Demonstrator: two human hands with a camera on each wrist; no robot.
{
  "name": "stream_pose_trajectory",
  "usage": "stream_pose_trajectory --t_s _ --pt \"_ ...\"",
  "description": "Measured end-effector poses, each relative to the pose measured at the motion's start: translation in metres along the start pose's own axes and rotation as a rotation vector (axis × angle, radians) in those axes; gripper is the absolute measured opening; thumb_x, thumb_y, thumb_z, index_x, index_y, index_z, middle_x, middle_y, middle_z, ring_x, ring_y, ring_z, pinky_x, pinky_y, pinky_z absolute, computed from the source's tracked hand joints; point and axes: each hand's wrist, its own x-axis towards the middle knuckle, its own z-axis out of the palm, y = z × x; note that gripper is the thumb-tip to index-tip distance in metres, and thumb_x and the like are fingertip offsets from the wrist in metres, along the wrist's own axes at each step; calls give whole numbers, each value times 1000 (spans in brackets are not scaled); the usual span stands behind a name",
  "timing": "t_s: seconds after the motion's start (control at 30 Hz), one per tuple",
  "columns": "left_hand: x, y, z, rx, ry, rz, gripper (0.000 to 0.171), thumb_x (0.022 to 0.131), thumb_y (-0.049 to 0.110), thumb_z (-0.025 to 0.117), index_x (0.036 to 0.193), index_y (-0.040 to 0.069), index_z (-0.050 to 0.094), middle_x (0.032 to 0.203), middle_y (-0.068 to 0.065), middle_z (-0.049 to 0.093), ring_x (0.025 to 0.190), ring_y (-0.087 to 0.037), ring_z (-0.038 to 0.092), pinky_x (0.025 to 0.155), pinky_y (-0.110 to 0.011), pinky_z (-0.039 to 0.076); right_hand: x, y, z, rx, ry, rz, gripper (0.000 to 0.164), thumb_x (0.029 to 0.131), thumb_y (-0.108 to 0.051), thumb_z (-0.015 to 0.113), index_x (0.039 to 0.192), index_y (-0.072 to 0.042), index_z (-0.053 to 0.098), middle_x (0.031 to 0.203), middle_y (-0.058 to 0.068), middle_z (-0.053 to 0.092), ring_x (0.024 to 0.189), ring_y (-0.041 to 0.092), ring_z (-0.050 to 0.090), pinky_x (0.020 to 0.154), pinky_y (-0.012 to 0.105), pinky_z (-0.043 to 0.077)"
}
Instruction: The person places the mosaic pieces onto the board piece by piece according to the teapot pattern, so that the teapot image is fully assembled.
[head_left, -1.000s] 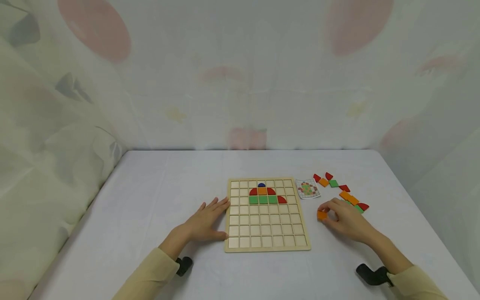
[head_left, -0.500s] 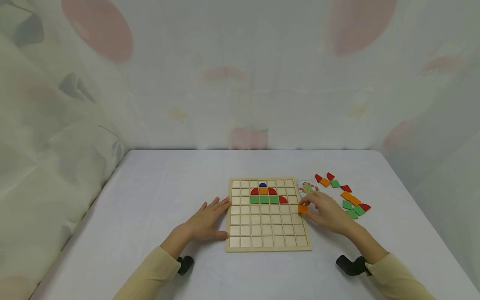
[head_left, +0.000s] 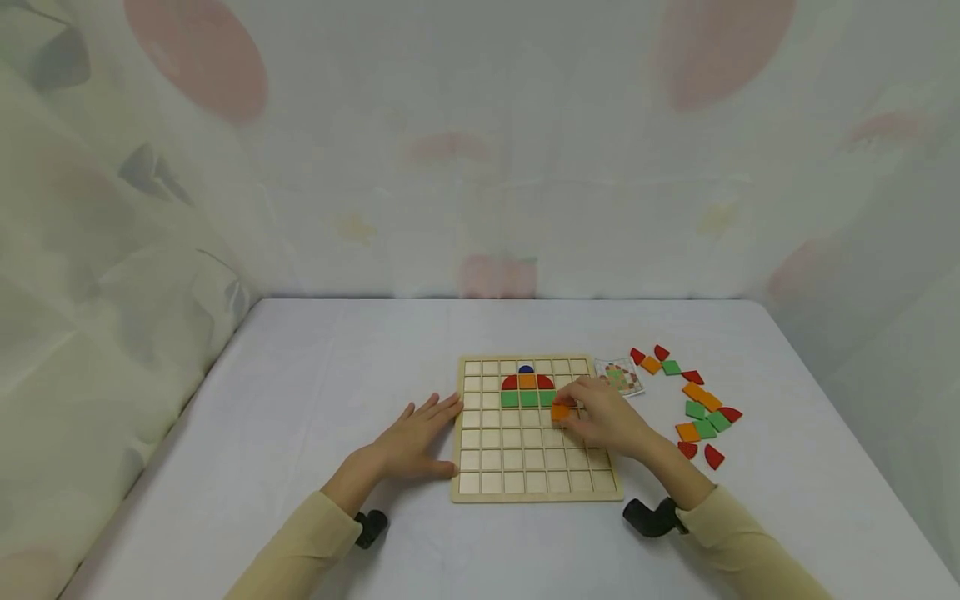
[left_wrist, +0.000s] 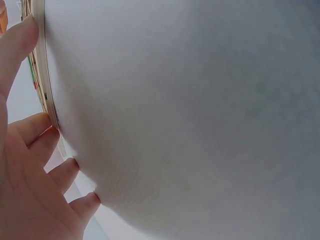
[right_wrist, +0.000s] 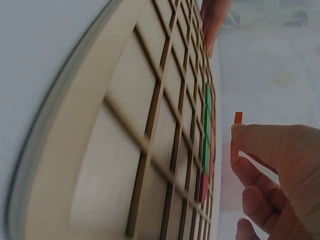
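A wooden grid board (head_left: 525,497) lies on the white table. Set in its upper cells are a blue half-round tile (head_left: 526,368), an orange square tile (head_left: 527,381) between red rounded tiles (head_left: 510,382), and a row of green square tiles (head_left: 528,399). My right hand (head_left: 607,417) pinches another orange square tile (head_left: 560,413) between thumb and fingertips, held over the board just below the green row; the right wrist view shows this tile (right_wrist: 238,118) raised off the grid. My left hand (head_left: 408,446) rests at the board's left edge, fingers spread, thumb and fingertips against the rim (left_wrist: 42,65).
A small printed pattern card (head_left: 619,377) lies by the board's upper right corner. Further right are several loose tiles: red rounded ones (head_left: 714,457), green squares (head_left: 696,410) and orange squares (head_left: 687,432). A patterned cloth (head_left: 375,167) hangs behind the table.
My right hand has carried the orange tile leftward from the table beside the board to above the grid, uncovering more loose tiles. The left hand has stayed at the board's edge.
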Motion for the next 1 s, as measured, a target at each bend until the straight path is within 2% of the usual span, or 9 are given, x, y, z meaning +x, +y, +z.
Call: stream_pose_trajectory --t_s 0.13,0.3,0.5,0.73,1.0 --pt "0 0 1 2 -1 1 91 75 46 71 146 10 26 153 -4 21 140 -34 16 106 -62 14 7 -13 7 -14 9 -6 23 76 -16 71 98 -15 66 92 -3 59 84 11 52 74 29 48" --pt "1 1 0 -3 0 -1 90 76 45 71 146 10 26 153 -4 21 140 -34 16 107 -61 14 14 -25 13 -24 23 -17 23 76 -17 72 98 -15 66 93 -2 59 85 13 53 75 32 48" --pt "0 3 -1 -7 -4 -11 91 75 44 72 146 10 27 153 -4 21 140 -33 16 107 -61 14 23 -33 23 -16 -10 -1 23 76 -16 72 98 -14 66 92 -2 59 85 13 53 74 30 46" --pt "-1 1 0 -21 -8 -17 91 75 44 72 146 11 26 153 -3 20 140 -32 15 108 -60 13 31 -38 33 -52 -22 -42 22 77 -17 71 98 -13 66 94 1 60 84 15 53 70 33 45" --pt "0 -1 1 -25 4 -2 91 74 45 72 146 11 27 153 -3 21 140 -33 16 107 -61 14 35 -42 40 -82 -27 -40 22 76 -16 71 98 -14 67 94 1 62 85 16 55 73 34 46"
